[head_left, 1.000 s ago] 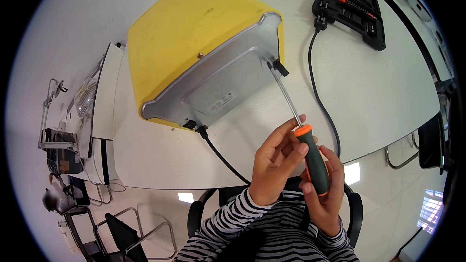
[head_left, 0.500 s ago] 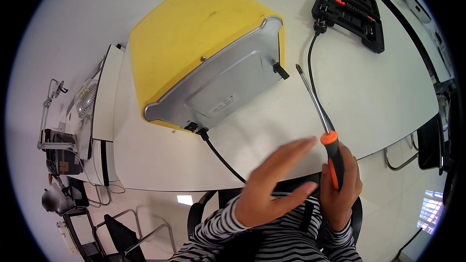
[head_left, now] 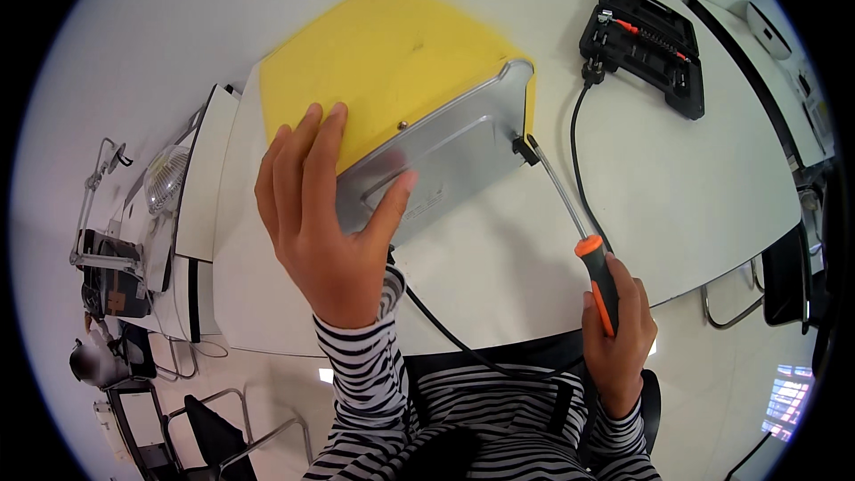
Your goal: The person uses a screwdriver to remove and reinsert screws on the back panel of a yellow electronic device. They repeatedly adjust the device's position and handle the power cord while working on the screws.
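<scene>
A yellow-cased appliance point(head_left: 401, 44) lies on the table, its grey metal underside point(head_left: 463, 165) facing me. My left hand point(head_left: 325, 240) is at its near left edge, fingers spread over the yellow casing and thumb over the grey panel. Farther along that edge shows a small screw point(head_left: 403, 126). My right hand point(head_left: 622, 338) is closed around the black and orange handle of a screwdriver point(head_left: 598, 281). The screwdriver's tip points away from me, close to a black foot point(head_left: 525, 151) at the panel's right corner; I cannot tell whether they touch.
An open black tool case point(head_left: 641, 49) with bits stands at the far right of the white table point(head_left: 704, 196). A black power cord point(head_left: 445, 330) runs from the appliance past my lap toward a plug point(head_left: 592, 73) beside the case. Chairs and a person point(head_left: 100, 361) are at the left.
My left hand has moved left and forward, from beside the screwdriver onto the appliance. The screwdriver has shifted slightly left, its tip now nearer the black foot.
</scene>
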`<action>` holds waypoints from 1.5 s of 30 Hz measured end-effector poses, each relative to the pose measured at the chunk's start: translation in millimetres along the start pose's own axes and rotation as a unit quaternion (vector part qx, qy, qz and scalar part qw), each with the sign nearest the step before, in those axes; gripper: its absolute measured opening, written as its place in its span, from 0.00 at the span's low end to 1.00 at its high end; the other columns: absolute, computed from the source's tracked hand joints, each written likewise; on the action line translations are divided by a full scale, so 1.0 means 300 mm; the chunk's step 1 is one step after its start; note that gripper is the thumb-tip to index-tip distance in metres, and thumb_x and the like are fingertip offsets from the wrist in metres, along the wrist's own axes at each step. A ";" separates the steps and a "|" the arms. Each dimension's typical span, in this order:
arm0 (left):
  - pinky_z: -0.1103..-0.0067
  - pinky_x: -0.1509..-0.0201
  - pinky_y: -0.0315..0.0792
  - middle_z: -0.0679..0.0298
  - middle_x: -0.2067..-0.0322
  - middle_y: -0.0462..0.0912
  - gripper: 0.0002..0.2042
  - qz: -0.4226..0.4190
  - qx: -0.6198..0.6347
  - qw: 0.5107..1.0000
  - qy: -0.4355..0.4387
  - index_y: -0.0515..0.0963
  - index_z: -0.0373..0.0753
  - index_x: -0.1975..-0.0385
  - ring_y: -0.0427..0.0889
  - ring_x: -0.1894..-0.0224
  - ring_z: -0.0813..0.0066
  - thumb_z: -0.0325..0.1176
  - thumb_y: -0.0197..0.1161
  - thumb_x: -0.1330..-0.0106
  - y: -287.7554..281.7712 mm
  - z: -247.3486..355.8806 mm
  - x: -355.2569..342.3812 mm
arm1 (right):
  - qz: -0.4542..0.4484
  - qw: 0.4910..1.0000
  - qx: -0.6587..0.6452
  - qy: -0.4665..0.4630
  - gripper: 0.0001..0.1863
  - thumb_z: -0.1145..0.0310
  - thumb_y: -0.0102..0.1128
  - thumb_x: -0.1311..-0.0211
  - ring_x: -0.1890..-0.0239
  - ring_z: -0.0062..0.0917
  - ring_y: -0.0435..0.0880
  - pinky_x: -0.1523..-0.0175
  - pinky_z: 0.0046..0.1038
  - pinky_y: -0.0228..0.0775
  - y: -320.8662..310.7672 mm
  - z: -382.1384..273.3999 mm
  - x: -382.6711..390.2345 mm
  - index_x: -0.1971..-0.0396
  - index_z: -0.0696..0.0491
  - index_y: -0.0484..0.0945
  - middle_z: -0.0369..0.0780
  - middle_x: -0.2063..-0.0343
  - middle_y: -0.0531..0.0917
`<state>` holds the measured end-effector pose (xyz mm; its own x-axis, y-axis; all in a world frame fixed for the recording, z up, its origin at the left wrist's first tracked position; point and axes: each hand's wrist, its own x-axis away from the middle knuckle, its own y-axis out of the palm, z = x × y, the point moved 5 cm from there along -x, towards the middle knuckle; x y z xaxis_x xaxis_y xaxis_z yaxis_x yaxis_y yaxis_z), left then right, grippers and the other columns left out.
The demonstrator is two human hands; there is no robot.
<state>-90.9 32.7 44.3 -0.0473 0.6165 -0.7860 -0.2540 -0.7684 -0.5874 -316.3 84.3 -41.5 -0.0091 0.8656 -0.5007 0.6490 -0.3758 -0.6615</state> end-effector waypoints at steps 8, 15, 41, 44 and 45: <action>0.72 0.45 0.57 0.66 0.54 0.71 0.29 0.031 0.016 0.999 -0.012 0.69 0.41 0.54 0.64 0.48 0.67 0.30 0.68 0.63 0.010 -0.005 0.023 | -0.016 1.000 0.006 -0.010 0.23 0.80 0.56 0.56 0.82 0.27 0.72 0.83 0.22 0.61 -0.002 -0.005 0.001 0.56 0.62 0.66 0.44 0.78 0.72; 0.71 0.46 0.58 0.63 0.55 0.72 0.27 0.039 0.029 0.999 -0.014 0.71 0.40 0.56 0.64 0.48 0.64 0.29 0.67 0.62 0.008 -0.013 0.017 | -0.023 1.000 0.012 0.001 0.21 0.80 0.55 0.55 0.83 0.25 0.70 0.82 0.21 0.60 0.005 -0.010 -0.003 0.57 0.64 0.66 0.43 0.80 0.70; 0.72 0.49 0.61 0.64 0.57 0.73 0.26 0.061 0.037 0.997 0.026 0.73 0.40 0.59 0.67 0.51 0.62 0.30 0.68 0.64 0.001 -0.046 0.029 | -0.018 0.999 0.017 0.047 0.17 0.76 0.53 0.50 0.76 0.22 0.73 0.72 0.19 0.64 0.027 -0.036 0.019 0.58 0.62 0.67 0.43 0.72 0.76; 0.72 0.49 0.61 0.64 0.57 0.73 0.26 0.066 0.037 0.997 0.031 0.73 0.41 0.59 0.67 0.51 0.62 0.31 0.68 0.64 0.001 -0.047 0.030 | -0.017 0.999 0.024 0.029 0.18 0.77 0.53 0.51 0.78 0.22 0.72 0.74 0.19 0.63 0.026 -0.043 0.017 0.57 0.62 0.66 0.42 0.74 0.74; 0.72 0.49 0.62 0.64 0.57 0.73 0.26 0.067 0.037 0.997 0.033 0.73 0.41 0.59 0.67 0.51 0.62 0.31 0.68 0.64 0.000 -0.047 0.029 | -0.011 0.999 0.030 0.011 0.19 0.79 0.53 0.52 0.80 0.22 0.71 0.76 0.19 0.62 0.026 -0.045 0.014 0.56 0.62 0.65 0.42 0.77 0.72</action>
<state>-77.7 35.7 34.6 -0.0216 0.4947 -0.8688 -0.3209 -0.8264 -0.4626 -301.0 89.4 -41.2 -0.0051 0.8804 -0.4742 0.6017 -0.3760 -0.7047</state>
